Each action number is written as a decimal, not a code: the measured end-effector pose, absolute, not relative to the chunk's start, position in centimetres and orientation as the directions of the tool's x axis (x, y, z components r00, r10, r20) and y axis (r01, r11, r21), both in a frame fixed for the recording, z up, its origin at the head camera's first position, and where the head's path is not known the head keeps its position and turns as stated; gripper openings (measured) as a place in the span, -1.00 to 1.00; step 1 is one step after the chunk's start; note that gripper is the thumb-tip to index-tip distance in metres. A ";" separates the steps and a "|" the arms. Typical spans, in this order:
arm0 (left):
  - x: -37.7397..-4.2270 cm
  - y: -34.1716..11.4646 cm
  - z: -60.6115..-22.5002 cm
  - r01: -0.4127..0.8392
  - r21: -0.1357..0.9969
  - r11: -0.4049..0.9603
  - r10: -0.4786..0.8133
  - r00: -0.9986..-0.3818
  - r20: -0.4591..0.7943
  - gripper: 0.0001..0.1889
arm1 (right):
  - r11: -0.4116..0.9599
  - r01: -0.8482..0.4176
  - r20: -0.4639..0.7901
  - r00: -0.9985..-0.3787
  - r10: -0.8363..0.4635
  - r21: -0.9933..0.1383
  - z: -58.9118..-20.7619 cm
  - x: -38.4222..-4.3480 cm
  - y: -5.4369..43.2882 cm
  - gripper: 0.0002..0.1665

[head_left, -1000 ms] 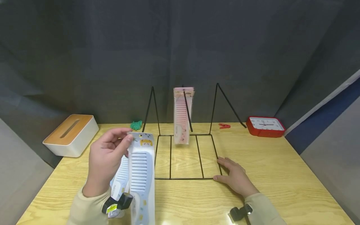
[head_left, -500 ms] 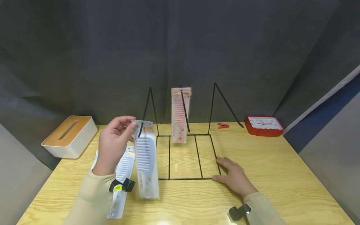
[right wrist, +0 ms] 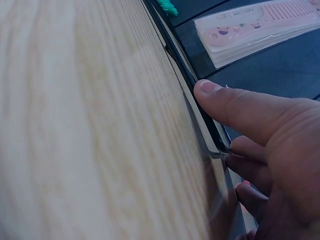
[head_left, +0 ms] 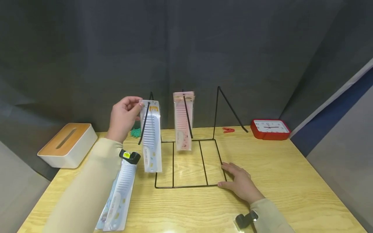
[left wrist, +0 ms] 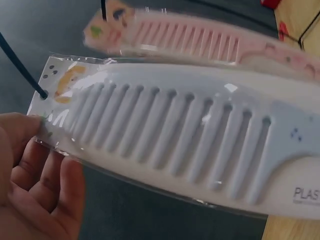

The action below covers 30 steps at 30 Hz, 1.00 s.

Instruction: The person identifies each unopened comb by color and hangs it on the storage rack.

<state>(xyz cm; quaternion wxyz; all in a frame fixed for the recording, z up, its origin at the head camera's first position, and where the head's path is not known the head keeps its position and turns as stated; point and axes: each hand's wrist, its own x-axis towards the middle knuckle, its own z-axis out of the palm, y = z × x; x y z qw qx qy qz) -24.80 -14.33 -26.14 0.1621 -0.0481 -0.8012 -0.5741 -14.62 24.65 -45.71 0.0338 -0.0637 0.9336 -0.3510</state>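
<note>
My left hand [head_left: 125,116] pinches the top corner of a packaged pale blue comb [head_left: 151,137] and holds it up at the left hook [head_left: 144,123] of a black wire rack [head_left: 186,161]; the hook's tip passes through the pack's hang hole [left wrist: 44,94]. Pink packaged combs [head_left: 183,119] hang on the rack's middle hook. In the left wrist view the blue comb [left wrist: 200,140] fills the frame, with the pink combs [left wrist: 200,42] behind. My right hand [head_left: 239,183] rests flat on the table, fingers pressing the rack's front right corner [right wrist: 215,145].
More blue combs [head_left: 119,197] lie on the wooden table [head_left: 291,187] under my left sleeve. A white tissue box with wooden lid [head_left: 65,145] stands at left, a red clock [head_left: 269,129] at right, a red clip [head_left: 228,130] and a green object [head_left: 135,132] at the back.
My left hand has lifted the blue comb up from low over the table to the rack's left hook, and the hook now passes through its hole. The right hand has stayed put.
</note>
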 end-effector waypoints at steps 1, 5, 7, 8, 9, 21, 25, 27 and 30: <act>-25.3 -14.4 -26.0 0.251 0.906 0.341 -0.111 -0.946 0.304 -0.71 | 0.744 -0.093 -0.022 -0.989 -0.143 -0.661 -45.7 -14.6 24.6 -0.03; -26.6 -14.5 -25.4 0.208 0.921 0.329 -0.112 -0.960 0.257 -0.70 | 0.738 -0.088 -0.031 -0.989 -0.146 -0.669 -45.8 -14.5 24.6 -0.02; -26.9 -14.5 -25.3 0.189 0.930 0.316 -0.112 -0.966 0.234 -0.69 | 0.736 -0.086 -0.032 -0.989 -0.144 -0.671 -45.8 -14.5 24.5 -0.02; -27.0 -14.5 -25.2 0.183 0.934 0.308 -0.110 -0.968 0.226 -0.69 | 0.735 -0.082 -0.032 -0.990 -0.140 -0.673 -45.8 -14.4 24.5 -0.02; -27.1 -14.6 -25.1 0.179 0.937 0.300 -0.107 -0.970 0.219 -0.69 | 0.736 -0.082 -0.031 -0.990 -0.139 -0.672 -45.8 -14.4 24.4 -0.02; -27.4 -16.1 -27.2 0.133 0.941 0.312 -0.048 -0.987 0.156 -0.66 | 0.742 -0.077 -0.026 -0.992 -0.126 -0.666 -45.9 -14.7 24.9 -0.02; -27.1 -17.4 -29.4 0.084 0.939 0.333 -0.019 -0.995 0.096 -0.57 | 0.741 -0.077 -0.026 -0.992 -0.126 -0.667 -45.9 -14.8 25.0 -0.01; -27.0 -18.3 -30.8 0.061 0.938 0.341 -0.008 -0.998 0.068 -0.53 | 0.741 -0.076 -0.028 -0.991 -0.127 -0.668 -45.8 -14.7 25.0 0.00; -26.6 -19.8 -33.2 0.026 0.933 0.359 -0.005 -1.000 0.030 -0.49 | 0.742 -0.081 -0.024 -0.991 -0.131 -0.666 -45.8 -14.6 24.9 0.00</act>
